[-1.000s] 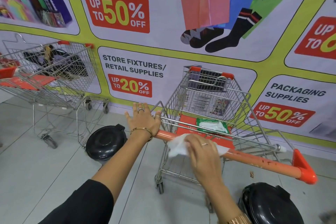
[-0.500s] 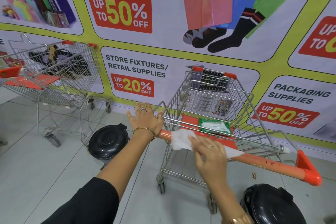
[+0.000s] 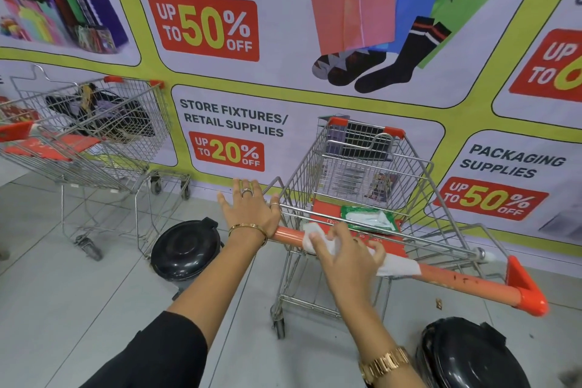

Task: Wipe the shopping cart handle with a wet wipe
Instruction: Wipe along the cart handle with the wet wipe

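A wire shopping cart (image 3: pixel 362 167) stands in front of me against the wall, its orange handle (image 3: pixel 456 280) running from centre to lower right. My right hand (image 3: pixel 343 255) presses a white wet wipe (image 3: pixel 396 266) onto the handle's left half, with the wipe draped over the bar. My left hand (image 3: pixel 252 211) rests flat on the handle's left end, fingers spread, holding nothing. A green wipe pack (image 3: pixel 368 219) lies on the cart's red child seat. Dark specks mark the handle's right part.
A second cart (image 3: pixel 94 135) with a dark bag inside stands at the left. Black round bins sit on the floor at left (image 3: pixel 185 246) and lower right (image 3: pixel 466 356). A sale poster wall (image 3: pixel 283 9) closes off the far side.
My right hand has slid the wipe a little to the right along the handle and spread it wider. My left hand stays on the handle's left end.
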Motion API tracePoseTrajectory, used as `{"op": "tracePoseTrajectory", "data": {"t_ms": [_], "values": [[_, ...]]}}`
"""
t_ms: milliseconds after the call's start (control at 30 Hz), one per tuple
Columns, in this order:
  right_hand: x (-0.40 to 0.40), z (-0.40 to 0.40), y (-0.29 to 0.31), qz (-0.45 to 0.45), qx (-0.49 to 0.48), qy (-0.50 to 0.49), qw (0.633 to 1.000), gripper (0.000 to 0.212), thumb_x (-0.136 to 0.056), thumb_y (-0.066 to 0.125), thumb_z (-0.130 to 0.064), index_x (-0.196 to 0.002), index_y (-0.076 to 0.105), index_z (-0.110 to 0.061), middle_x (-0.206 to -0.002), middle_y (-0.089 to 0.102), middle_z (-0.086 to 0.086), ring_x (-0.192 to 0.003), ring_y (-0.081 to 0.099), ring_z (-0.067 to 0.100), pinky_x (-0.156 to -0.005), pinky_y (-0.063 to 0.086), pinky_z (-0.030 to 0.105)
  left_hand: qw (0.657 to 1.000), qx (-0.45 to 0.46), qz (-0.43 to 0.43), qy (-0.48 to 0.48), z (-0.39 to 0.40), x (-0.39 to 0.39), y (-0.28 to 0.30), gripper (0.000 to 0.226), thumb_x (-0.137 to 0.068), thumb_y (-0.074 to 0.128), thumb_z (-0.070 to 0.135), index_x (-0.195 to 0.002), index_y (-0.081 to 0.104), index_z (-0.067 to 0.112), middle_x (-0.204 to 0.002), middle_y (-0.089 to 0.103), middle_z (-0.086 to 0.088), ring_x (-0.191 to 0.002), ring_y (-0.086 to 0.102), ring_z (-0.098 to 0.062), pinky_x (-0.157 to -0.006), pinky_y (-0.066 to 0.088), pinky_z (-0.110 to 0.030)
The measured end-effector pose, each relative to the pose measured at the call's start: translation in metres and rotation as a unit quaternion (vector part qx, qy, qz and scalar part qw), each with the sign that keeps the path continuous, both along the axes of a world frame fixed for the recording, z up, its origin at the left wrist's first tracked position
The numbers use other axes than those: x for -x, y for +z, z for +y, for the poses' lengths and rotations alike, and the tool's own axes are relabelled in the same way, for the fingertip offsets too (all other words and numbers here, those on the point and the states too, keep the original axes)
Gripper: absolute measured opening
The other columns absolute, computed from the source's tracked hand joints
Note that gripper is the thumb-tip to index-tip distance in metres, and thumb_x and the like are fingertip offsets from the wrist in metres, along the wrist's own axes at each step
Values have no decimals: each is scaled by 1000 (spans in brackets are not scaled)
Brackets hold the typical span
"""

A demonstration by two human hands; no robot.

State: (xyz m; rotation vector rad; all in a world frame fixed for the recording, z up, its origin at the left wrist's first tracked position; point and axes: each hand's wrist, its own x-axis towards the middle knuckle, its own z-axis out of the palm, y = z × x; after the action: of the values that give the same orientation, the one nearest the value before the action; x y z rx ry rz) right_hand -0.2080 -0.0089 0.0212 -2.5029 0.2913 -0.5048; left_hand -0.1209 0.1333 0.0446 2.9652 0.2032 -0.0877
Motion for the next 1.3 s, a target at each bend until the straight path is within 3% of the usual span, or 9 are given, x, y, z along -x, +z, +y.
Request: {"op": "tracePoseTrajectory", "data": {"t_ms": [167, 300, 400, 533, 667, 767, 967, 1067, 1300], "values": [[8, -20, -6, -80, 54, 66, 993, 36, -81, 35, -25, -92, 69, -29, -77, 75, -7, -69, 65, 14, -73, 21, 25, 1000, 0, -4, 0, 2, -1, -1, 66, -96, 19, 48, -151, 11, 12, -160, 9, -8, -149, -2, -24, -117, -1, -54], [27, -60, -10, -88, 18, 8, 996, 38, -77, 41, -10, -92, 72, -24, -89, 75, -2, -81, 66, 21, -75, 20, 18, 1000, -1, -5, -2, 1, 0, -1, 66, -97, 19, 48, -151, 10, 12, -160, 9, -8, -148, -2, -24, -117, -1, -54], [23, -49, -2, -60, -15, -21, 998, 40, -82, 36, -20, -106, 68, -24, -75, 72, -4, -72, 61, 19, -87, 28, 27, 1000, -16, -11, 1, -1, 1, 0, 66, -97, 19, 47, -151, 8, 11, -160, 7, -8, -148, -3, -24, -117, -2, -54], [5, -8, 11, 53, 11, 2, 999, 55, -89, 34, -54, -138, 32, -28, -66, 65, -4, -79, 58, 14, -106, 27, 38, 997, -68, -22, -15, -8, -1, 7, 67, -97, 17, 47, -151, 1, 11, -160, -3, -9, -148, -9, -23, -116, -5, -56], [-4, 0, 12, 106, 63, -1, 992, 86, -66, 14, -78, -124, 44, -24, -87, 72, -2, -93, 62, 17, -101, 25, 38, 997, -39, -31, -65, -25, -4, 5, 65, -97, 19, 45, -151, 1, 13, -160, -5, -8, -148, -10, -22, -116, -6, -55], [12, -25, 1, 64, 111, -32, 991, 69, -75, 19, -68, -104, 62, -22, -104, 69, -2, -101, 55, 20, -90, 20, 34, 998, -5, -24, -65, -24, -6, -1, 65, -98, 20, 45, -151, 4, 12, -160, -3, -8, -148, -9, -23, -117, -7, -52], [48, -107, -10, 10, 70, -163, 984, 61, -84, 20, -42, -106, 65, -6, -107, 67, 14, -108, 51, 32, -106, 27, 49, 997, -23, -14, -79, -26, -4, -4, 64, -98, 18, 45, -152, 5, 14, -160, -5, -8, -148, -11, -23, -117, -9, -50], [34, -96, -10, 29, 59, -187, 980, 57, -87, 21, -36, -111, 63, -6, -111, 66, 16, -116, 49, 32, -111, 19, 47, 997, -6, -10, -79, -37, -1, 1, 65, -98, 19, 47, -152, 6, 13, -160, -7, -9, -147, -12, -24, -116, -8, -53], [23, -62, -12, -17, 97, -29, 995, 45, -87, 30, -33, -103, 67, -13, -101, 72, 5, -95, 63, 27, -90, 30, 32, 993, -2, -9, -120, -60, 4, -4, 69, -95, 14, 56, -151, 8, 17, -160, 0, -8, -148, -7, -25, -115, -6, -56]]}}
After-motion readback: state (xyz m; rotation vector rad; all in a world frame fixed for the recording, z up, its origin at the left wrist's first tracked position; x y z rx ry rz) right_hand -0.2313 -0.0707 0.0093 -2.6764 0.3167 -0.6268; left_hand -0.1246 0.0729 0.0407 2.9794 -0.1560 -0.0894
